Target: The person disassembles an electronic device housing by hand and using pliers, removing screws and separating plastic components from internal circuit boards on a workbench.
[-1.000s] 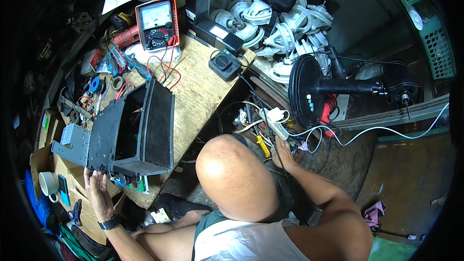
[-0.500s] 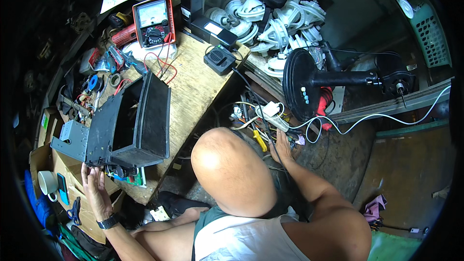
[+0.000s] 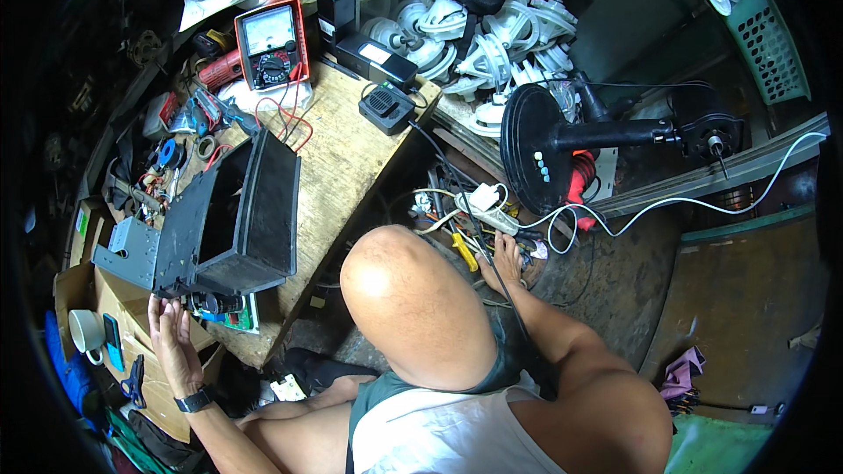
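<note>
On the bench (image 3: 356, 127), a black housing (image 3: 270, 219) slants lengthwise toward far right, your left fingers (image 3: 168, 320) outstretched at its near corner; your right fingers (image 3: 502, 248) hide any grip beside a power strip (image 3: 493, 218).

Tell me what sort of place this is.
Most likely a small, crowded repair workshop: a multimeter stands on the wooden bench, an open black casing sits nearer the person, and white round parts are heaped beyond the bench.
</note>
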Demonstrator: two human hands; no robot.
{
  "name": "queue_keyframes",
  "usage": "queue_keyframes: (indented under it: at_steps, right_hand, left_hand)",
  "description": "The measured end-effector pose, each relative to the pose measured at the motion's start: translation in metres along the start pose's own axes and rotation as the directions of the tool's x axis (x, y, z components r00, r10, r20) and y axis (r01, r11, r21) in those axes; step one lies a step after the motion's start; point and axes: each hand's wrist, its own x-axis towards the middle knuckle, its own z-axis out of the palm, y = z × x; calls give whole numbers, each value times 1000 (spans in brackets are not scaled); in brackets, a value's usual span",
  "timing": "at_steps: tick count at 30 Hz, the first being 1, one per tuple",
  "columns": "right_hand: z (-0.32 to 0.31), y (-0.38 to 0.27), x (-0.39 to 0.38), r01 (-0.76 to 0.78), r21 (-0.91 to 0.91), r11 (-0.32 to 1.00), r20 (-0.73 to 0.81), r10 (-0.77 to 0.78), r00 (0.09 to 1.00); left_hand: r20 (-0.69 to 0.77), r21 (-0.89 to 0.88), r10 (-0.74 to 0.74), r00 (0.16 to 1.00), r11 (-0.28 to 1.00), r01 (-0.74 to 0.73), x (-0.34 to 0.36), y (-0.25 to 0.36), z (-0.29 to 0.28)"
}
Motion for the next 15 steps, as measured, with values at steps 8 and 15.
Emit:
queue_keyframes:
  at_steps: [8,15]
  right_hand:
    - [11,0,8,-118,15,993,-57,119,991]
    - [-3,5,-7,114,-1,994,-87,-113,990]
  left_hand:
    - [-30,23,-26,999,999,27,-1,-1,11]
    - [-78,-21,-21,997,1000,20,-8,2,20]
